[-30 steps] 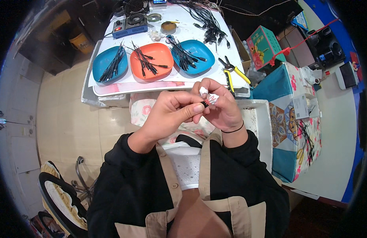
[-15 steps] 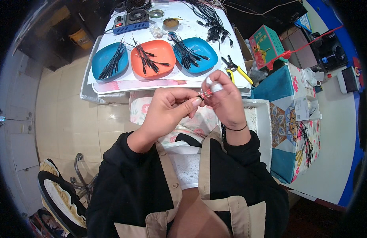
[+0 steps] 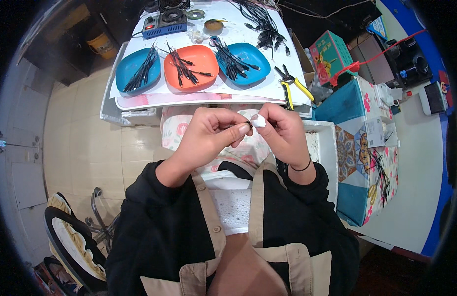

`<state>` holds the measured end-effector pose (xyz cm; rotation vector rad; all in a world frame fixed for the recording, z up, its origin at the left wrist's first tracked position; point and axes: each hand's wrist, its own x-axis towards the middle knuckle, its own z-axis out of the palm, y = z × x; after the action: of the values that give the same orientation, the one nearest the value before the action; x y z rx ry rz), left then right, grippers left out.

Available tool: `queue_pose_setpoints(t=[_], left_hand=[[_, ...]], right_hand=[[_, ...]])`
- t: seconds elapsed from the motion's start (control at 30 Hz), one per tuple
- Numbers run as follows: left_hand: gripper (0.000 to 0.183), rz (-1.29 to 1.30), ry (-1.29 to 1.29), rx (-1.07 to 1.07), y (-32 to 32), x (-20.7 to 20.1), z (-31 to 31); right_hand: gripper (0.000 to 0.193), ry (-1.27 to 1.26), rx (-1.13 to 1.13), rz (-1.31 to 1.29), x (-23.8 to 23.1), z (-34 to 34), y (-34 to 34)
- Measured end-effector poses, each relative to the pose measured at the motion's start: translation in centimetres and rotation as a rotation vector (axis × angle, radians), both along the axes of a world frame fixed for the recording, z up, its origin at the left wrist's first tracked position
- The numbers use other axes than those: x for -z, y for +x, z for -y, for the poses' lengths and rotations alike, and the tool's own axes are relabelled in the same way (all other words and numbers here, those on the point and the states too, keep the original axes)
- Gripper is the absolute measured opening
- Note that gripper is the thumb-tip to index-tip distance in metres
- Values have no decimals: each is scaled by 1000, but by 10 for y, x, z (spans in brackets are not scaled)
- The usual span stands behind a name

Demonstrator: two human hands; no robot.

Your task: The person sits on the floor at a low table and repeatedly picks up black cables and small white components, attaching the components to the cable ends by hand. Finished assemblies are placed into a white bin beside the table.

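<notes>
Above my lap, my left hand (image 3: 213,132) is closed in a pinch on a short black cable (image 3: 248,124). My right hand (image 3: 283,137) meets it there, its white-wrapped fingertips pressed together around the cable's wire end, which they hide. On the worktable (image 3: 189,102) just beyond lie three dishes of short black cables with plugs: a blue dish (image 3: 121,74) at left, an orange dish (image 3: 198,85) in the middle and a second blue dish (image 3: 258,74) at right. Yellow-handled pliers (image 3: 297,85) lie at the table's right edge.
A blue power box (image 3: 164,28), a round tin (image 3: 213,25) and a bundle of black cables (image 3: 270,37) sit at the back of the table. A white foam box (image 3: 328,148) stands right of my lap. On the left is a chair (image 3: 73,241).
My right hand has come down and closed over the red wire ends that showed before. My left hand has stayed nearly in place, still pinching the cable.
</notes>
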<state>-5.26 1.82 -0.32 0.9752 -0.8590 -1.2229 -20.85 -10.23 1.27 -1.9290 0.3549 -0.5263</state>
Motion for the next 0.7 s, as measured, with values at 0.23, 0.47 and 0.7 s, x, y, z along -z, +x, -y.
queue_pose_setpoints(t=[0.23, 0.47, 0.7], left_hand=[[13, -38, 24, 44, 0, 4, 1], [13, -157, 91, 124, 11, 6, 0], [15, -160, 73, 153, 10, 4, -1]], right_hand=[[17, 165, 120, 332, 14, 8, -1], [29, -420, -12, 43, -12, 26, -18], [31, -725, -114, 226, -22, 20, -4]])
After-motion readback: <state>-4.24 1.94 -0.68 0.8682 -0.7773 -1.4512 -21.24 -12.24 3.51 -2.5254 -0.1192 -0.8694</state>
